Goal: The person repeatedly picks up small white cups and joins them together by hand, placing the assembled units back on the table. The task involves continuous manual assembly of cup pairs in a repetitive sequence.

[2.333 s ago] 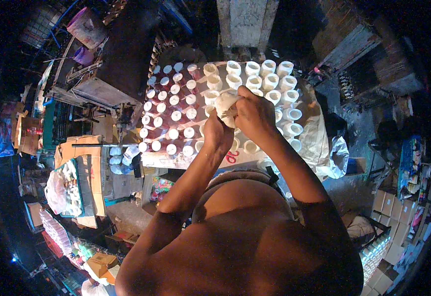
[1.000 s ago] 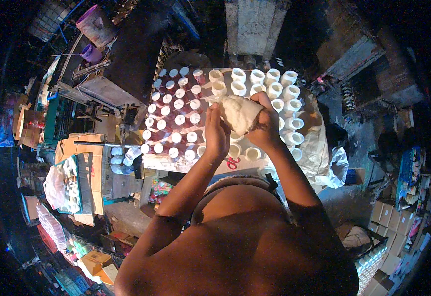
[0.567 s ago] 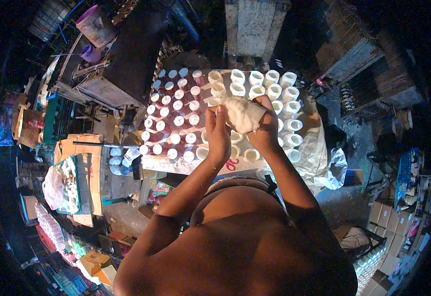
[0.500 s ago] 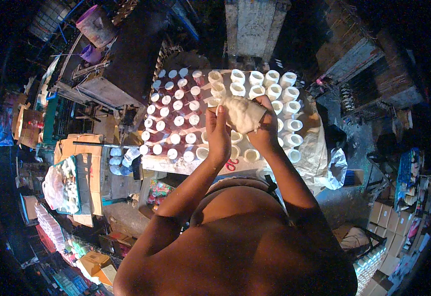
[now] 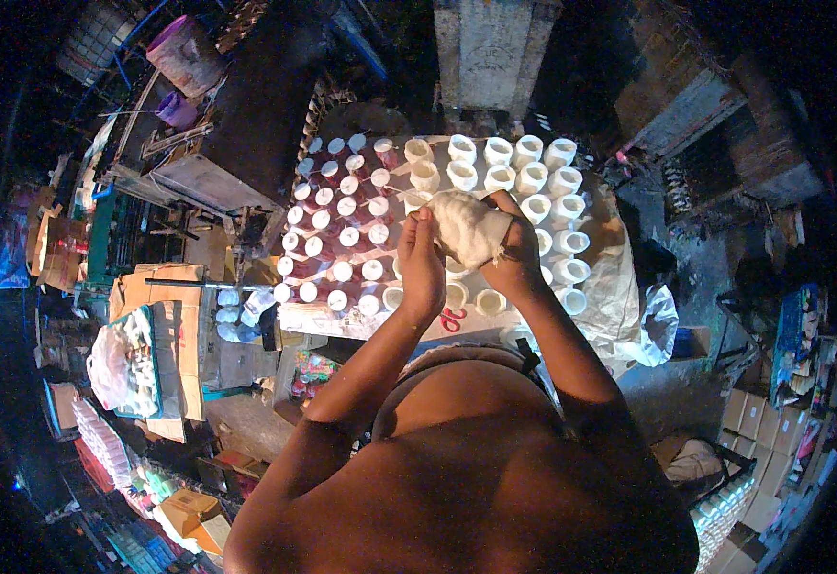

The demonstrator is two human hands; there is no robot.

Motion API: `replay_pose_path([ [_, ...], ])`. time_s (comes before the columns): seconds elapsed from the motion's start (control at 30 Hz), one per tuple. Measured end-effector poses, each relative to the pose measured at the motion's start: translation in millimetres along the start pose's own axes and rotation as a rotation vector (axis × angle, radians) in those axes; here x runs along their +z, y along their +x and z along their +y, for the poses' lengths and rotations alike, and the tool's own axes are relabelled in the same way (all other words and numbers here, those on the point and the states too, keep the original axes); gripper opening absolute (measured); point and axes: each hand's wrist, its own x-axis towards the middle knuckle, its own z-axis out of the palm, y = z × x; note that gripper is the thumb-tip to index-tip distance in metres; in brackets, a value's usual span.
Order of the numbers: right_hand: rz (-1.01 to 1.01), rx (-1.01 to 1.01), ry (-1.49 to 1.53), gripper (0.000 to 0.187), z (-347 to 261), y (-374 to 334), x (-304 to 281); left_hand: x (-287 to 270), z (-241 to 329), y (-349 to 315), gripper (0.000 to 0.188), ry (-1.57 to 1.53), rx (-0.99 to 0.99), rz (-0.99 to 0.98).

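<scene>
Fingers (image 5: 425,226) of both hands (image 5: 423,273) (image 5: 516,258) pinch a cream wad (image 5: 468,230) that hides some white cups (image 5: 566,182) beside white-topped red containers (image 5: 346,207)

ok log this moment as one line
left hand, right hand: holding lumpy cream piece | left side: white-topped red containers | right side: open white cups

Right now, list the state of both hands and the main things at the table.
Cream cloth-like piece: bunched, held above the table
Left hand: gripping the piece's left side
Right hand: gripping its right side
White cups: upright, open-topped
Red containers: upright, white tops on
Paper covering: wrinkled at right
</scene>
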Motion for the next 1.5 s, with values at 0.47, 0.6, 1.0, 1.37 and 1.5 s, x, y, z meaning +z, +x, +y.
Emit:
replay_pose_path([
  [0.47, -0.119, 0.099, -0.028, 0.039, 35, -22, 11, -37, -13, 35, 0.040, 0.296, 0.074, 0.040],
  [0.6, -0.105, 0.108, 0.114, 0.021, 60, -32, 13, -18, -5, 25, 0.038, 0.286, 0.188, 0.039],
  [1.0, -0.202, 0.346, 0.455, 0.013, 52, -36, -1, -20, -3, 27, 0.037, 0.173, 0.076, 0.097],
  [1.37, -0.211, 0.412, 0.499, 0.022, 59, -40, 1, -43, -25, 39, 0.034, -0.186, -0.341, -0.027],
  [1.5, -0.208, 0.478, 0.270, 0.034, 72, -57, 10, -131, -111, 65, 0.035, 0.270, -0.177, -0.095],
])
